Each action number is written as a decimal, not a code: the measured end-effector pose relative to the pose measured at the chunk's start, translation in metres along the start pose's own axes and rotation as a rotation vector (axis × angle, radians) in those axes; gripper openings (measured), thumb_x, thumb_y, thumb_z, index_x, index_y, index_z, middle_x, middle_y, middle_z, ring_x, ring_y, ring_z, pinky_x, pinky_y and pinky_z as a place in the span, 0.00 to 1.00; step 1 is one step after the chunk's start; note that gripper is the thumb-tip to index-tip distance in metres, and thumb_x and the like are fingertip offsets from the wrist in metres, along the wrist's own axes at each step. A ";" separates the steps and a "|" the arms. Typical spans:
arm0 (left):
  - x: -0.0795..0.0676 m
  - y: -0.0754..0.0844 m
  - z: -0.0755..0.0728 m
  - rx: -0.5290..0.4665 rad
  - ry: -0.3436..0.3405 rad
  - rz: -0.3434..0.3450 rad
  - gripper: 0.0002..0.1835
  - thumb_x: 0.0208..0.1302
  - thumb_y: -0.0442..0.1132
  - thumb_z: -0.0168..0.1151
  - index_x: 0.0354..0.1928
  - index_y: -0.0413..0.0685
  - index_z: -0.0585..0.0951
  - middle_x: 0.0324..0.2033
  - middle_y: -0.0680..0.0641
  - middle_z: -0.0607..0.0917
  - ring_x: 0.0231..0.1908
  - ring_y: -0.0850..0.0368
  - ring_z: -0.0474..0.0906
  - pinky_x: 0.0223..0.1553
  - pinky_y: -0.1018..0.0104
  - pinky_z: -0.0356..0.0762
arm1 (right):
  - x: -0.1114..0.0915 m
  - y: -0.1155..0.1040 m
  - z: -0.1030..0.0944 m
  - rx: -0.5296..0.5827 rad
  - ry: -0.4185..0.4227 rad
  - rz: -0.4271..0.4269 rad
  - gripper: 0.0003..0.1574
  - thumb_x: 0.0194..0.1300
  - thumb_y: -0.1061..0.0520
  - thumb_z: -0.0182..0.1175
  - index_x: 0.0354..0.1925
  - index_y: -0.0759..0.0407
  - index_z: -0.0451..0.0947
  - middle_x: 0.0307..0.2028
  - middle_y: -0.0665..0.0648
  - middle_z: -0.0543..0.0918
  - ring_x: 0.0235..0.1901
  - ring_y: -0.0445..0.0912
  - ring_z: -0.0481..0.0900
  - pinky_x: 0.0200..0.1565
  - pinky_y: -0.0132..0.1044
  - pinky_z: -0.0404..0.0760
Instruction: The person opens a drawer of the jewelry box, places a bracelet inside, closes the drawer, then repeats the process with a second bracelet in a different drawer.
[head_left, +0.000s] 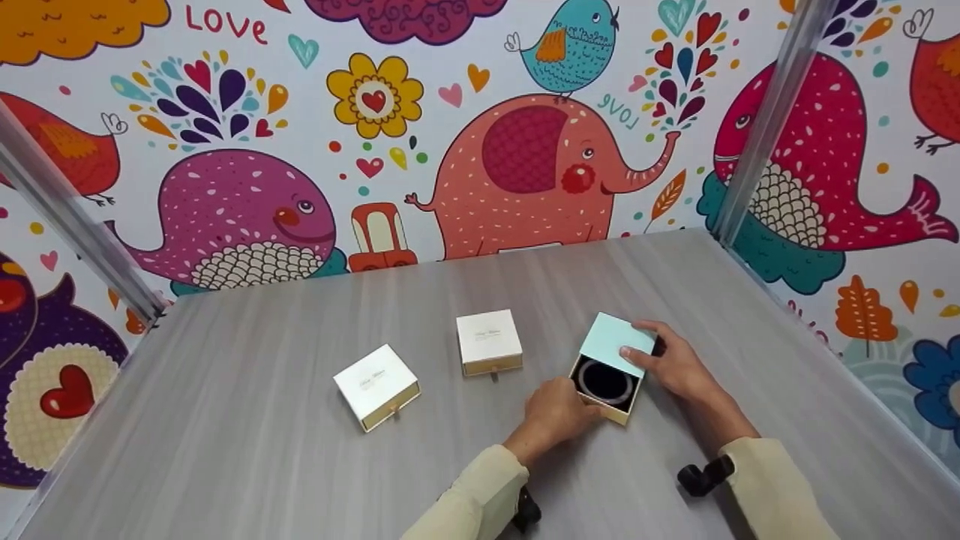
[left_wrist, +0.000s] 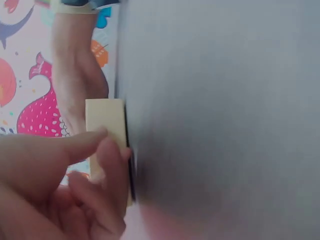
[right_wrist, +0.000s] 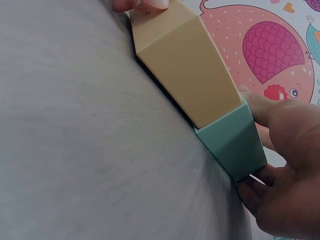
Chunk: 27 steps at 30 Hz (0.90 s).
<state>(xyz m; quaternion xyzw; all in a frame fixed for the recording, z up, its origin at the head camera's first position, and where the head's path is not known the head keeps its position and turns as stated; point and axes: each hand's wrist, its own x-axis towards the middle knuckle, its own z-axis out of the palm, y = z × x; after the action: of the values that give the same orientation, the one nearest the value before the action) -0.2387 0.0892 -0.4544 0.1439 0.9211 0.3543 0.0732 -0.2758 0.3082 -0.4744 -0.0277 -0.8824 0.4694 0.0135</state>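
Note:
A small drawer box is pulled well out of its teal sleeve. Its tan drawer has a dark inside, where a silvery ring-shaped bangle lies. My right hand holds the sleeve, thumb on top and fingers at the far side. At the drawer's front end, my left hand pinches near the middle of the tan front face; whatever pull it has is hidden by the fingers. In the right wrist view, the drawer sticks out beyond the sleeve along the tabletop.
Two white-topped boxes with gold fronts and small tabs stand left of my hands: a middle box and a left box, turned at an angle. The grey wooden table meets a cartoon-patterned wall behind.

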 end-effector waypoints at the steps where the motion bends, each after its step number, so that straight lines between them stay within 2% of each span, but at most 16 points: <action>1: 0.001 0.000 0.000 -0.030 -0.014 -0.015 0.13 0.55 0.40 0.74 0.20 0.44 0.80 0.13 0.56 0.72 0.17 0.63 0.65 0.19 0.72 0.60 | 0.000 0.000 0.000 0.000 0.002 0.000 0.43 0.68 0.42 0.64 0.71 0.60 0.63 0.58 0.66 0.75 0.53 0.52 0.71 0.50 0.35 0.71; 5: 0.002 -0.001 0.001 -0.172 -0.050 -0.071 0.16 0.56 0.35 0.71 0.15 0.47 0.76 0.08 0.55 0.74 0.11 0.66 0.70 0.15 0.74 0.66 | 0.000 0.000 -0.001 0.004 0.001 -0.011 0.42 0.68 0.43 0.64 0.71 0.60 0.64 0.59 0.67 0.75 0.54 0.53 0.71 0.53 0.39 0.71; 8: 0.001 -0.002 0.002 -0.285 -0.068 -0.099 0.16 0.57 0.30 0.68 0.14 0.47 0.75 0.07 0.54 0.75 0.07 0.65 0.71 0.13 0.72 0.72 | 0.000 0.001 -0.001 -0.004 -0.003 -0.008 0.43 0.68 0.42 0.64 0.71 0.59 0.63 0.63 0.69 0.72 0.58 0.55 0.70 0.57 0.44 0.71; 11: 0.000 0.000 0.003 -0.345 -0.078 -0.123 0.17 0.58 0.29 0.67 0.15 0.47 0.74 0.07 0.54 0.74 0.07 0.65 0.71 0.13 0.70 0.76 | 0.000 0.001 0.000 -0.002 -0.004 -0.006 0.43 0.68 0.42 0.64 0.72 0.59 0.63 0.65 0.69 0.71 0.59 0.55 0.69 0.58 0.45 0.70; 14: -0.001 0.003 0.004 -0.367 -0.073 -0.131 0.18 0.59 0.28 0.65 0.14 0.47 0.73 0.07 0.54 0.73 0.06 0.65 0.69 0.12 0.72 0.73 | 0.000 0.002 0.001 0.007 -0.002 -0.006 0.42 0.68 0.43 0.64 0.71 0.59 0.63 0.62 0.68 0.73 0.56 0.54 0.71 0.55 0.40 0.72; 20: -0.001 0.004 0.006 -0.398 -0.063 -0.094 0.19 0.58 0.26 0.60 0.13 0.49 0.71 0.06 0.55 0.71 0.06 0.66 0.67 0.10 0.76 0.66 | 0.001 0.002 0.001 0.029 0.015 -0.016 0.40 0.68 0.46 0.65 0.70 0.61 0.64 0.58 0.66 0.77 0.52 0.51 0.72 0.48 0.30 0.71; 27: 0.004 0.006 0.008 -0.362 -0.032 -0.113 0.20 0.58 0.26 0.60 0.11 0.49 0.72 0.06 0.56 0.71 0.06 0.66 0.67 0.10 0.75 0.66 | 0.002 0.002 0.001 0.023 0.013 -0.012 0.41 0.68 0.46 0.65 0.71 0.61 0.64 0.59 0.66 0.76 0.53 0.51 0.72 0.49 0.32 0.71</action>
<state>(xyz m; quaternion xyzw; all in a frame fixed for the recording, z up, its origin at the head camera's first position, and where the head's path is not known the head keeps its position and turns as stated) -0.2390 0.0999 -0.4569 0.0819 0.8476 0.5073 0.1325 -0.2776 0.3088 -0.4766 -0.0251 -0.8770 0.4793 0.0224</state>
